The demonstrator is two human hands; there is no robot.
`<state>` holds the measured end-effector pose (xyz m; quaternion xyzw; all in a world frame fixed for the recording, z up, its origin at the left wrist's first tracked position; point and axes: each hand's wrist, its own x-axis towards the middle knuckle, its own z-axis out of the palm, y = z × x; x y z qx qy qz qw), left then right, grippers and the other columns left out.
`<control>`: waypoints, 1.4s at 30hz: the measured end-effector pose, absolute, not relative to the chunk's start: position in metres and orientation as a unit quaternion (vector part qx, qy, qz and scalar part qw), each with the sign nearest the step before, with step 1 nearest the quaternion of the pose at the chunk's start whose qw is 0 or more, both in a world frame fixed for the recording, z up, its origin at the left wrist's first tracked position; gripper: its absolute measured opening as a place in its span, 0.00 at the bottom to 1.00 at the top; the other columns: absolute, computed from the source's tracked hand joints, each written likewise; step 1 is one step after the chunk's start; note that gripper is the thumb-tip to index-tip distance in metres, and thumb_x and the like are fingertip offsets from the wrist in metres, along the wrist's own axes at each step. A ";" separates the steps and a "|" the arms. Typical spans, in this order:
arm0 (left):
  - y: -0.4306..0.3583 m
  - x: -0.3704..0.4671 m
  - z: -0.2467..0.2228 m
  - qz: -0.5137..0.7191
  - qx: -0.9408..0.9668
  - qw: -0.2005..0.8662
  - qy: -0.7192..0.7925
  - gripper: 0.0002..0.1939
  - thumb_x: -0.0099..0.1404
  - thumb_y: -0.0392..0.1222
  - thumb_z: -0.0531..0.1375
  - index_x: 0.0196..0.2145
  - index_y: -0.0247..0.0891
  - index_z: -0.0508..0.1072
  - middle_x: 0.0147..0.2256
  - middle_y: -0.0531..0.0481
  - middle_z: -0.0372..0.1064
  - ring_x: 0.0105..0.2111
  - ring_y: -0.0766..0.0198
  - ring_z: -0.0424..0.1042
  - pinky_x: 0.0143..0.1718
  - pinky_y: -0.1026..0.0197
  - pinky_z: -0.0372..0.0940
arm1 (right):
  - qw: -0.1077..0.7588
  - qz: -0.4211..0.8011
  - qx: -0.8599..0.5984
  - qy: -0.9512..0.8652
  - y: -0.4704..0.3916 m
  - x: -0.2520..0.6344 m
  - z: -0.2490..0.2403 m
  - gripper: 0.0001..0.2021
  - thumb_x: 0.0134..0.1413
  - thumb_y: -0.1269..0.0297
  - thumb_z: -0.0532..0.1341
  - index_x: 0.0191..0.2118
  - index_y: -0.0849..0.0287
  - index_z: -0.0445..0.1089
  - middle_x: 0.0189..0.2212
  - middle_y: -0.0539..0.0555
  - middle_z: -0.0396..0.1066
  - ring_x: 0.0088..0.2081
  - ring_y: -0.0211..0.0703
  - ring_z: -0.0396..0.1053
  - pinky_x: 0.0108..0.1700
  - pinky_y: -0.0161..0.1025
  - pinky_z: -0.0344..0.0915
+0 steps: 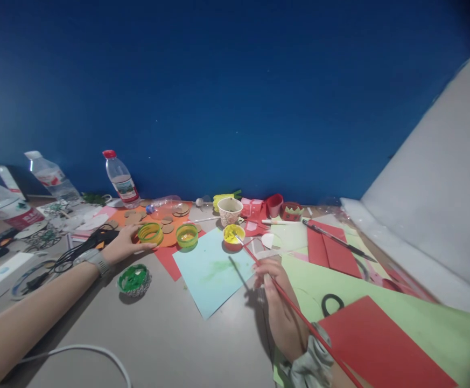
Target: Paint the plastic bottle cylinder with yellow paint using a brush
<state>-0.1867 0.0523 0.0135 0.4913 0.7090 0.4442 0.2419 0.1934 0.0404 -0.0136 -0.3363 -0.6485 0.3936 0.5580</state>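
Right hand [277, 304] closed round red paintbrush [299, 314], angled forward over worktop [170, 345]. Bowl of green paint [134, 281] left, near left forearm. Pale blue sheet [208, 285], green smudge on it. Left hand [125, 245] partly curled, thumb and fingers round green-yellow cup [151, 234]; 2nd green-yellow cup [187, 237] just right. Brush tip inside yellow paint cup [233, 245]. Behind: patterned paper cup [230, 216], red-capped bottle [122, 183].
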 end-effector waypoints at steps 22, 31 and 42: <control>0.052 -0.183 0.016 0.460 0.496 0.269 0.686 0.29 0.28 0.35 0.76 0.33 0.43 0.77 0.46 0.43 0.75 0.57 0.35 0.62 0.61 0.41 0.54 | 0.546 0.401 -0.348 -0.647 0.042 0.193 -0.012 0.09 0.59 0.56 0.52 0.40 0.46 0.67 0.38 0.53 0.64 0.29 0.48 0.64 0.29 0.45 0.67; 0.038 -0.170 0.017 0.475 0.449 0.333 0.680 0.26 0.41 0.45 0.73 0.39 0.38 0.75 0.44 0.41 0.76 0.50 0.40 0.71 0.43 0.48 0.72 | 0.550 0.393 -0.355 -0.646 0.039 0.192 -0.008 0.08 0.60 0.56 0.52 0.38 0.47 0.68 0.35 0.53 0.65 0.30 0.48 0.64 0.32 0.45 0.67; 0.040 -0.186 0.017 0.444 0.473 0.349 0.676 0.27 0.38 0.45 0.75 0.39 0.43 0.77 0.50 0.43 0.73 0.57 0.40 0.63 0.51 0.48 0.67 | 0.543 0.391 -0.357 -0.651 0.041 0.192 -0.011 0.08 0.61 0.56 0.52 0.38 0.47 0.67 0.35 0.53 0.65 0.30 0.48 0.64 0.31 0.44 0.66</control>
